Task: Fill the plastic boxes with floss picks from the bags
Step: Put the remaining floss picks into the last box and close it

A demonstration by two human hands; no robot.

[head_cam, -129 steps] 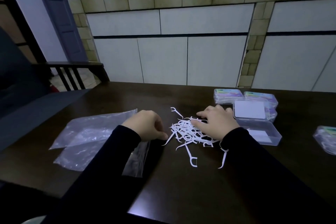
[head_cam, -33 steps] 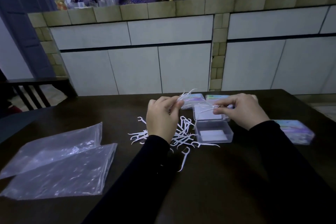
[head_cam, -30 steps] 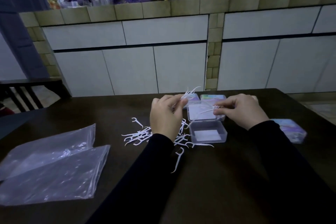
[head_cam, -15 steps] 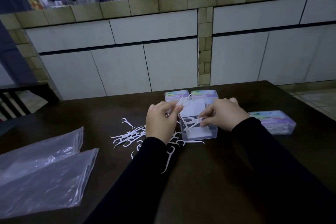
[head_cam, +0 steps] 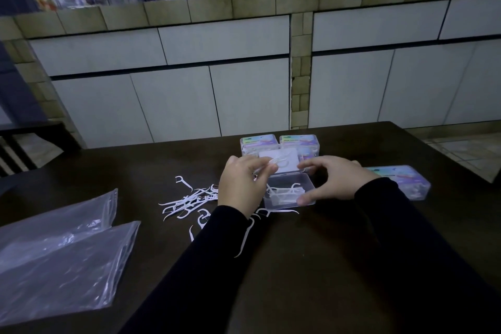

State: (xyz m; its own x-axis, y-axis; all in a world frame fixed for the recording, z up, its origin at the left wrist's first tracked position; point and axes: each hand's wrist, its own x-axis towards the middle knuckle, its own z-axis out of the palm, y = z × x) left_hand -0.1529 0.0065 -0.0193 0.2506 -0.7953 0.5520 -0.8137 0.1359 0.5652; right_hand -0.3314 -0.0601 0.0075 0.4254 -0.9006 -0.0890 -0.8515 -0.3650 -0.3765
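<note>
Dark worktop (head_cam: 311, 266). Open clear plastic box (head_cam: 288, 192) at centre, lid (head_cam: 280, 161) hinged back, a few floss picks inside. Left hand (head_cam: 242, 187) pinches a small bunch of picks (head_cam: 279, 161) just above the box's near-left corner. Right hand (head_cam: 332, 180) has its fingers loosely curved around the box's right side, thumb at the front corner, holding no picks. Loose floss picks (head_cam: 189, 200) scattered just left of the box. Two clear bags (head_cam: 62, 257) lie flat, far left. Closed labelled boxes (head_cam: 279, 142) behind; another (head_cam: 401, 180) to the right.
</note>
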